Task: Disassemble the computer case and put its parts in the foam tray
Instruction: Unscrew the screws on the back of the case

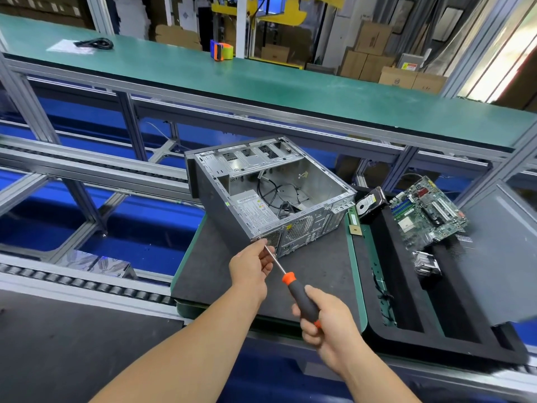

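An open computer case (241, 196) lies on its side on a dark mat (313, 274), with a power supply (255, 210) and loose cables inside. My right hand (328, 324) grips the black and orange handle of a screwdriver (293, 286). Its tip meets the case's near rear corner. My left hand (251, 264) pinches the metal shaft close to that corner. To the right, the black foam tray (406, 301) holds a motherboard (427, 213), a hard drive (370, 203), a heatsink (425, 264) and a memory stick (354, 222).
A grey side panel (499, 263) leans over the tray's right part. A roller conveyor (75, 282) runs at the left. Behind the case stands a green bench (261, 80) with a tape dispenser (221, 50) and a black cable (93, 43).
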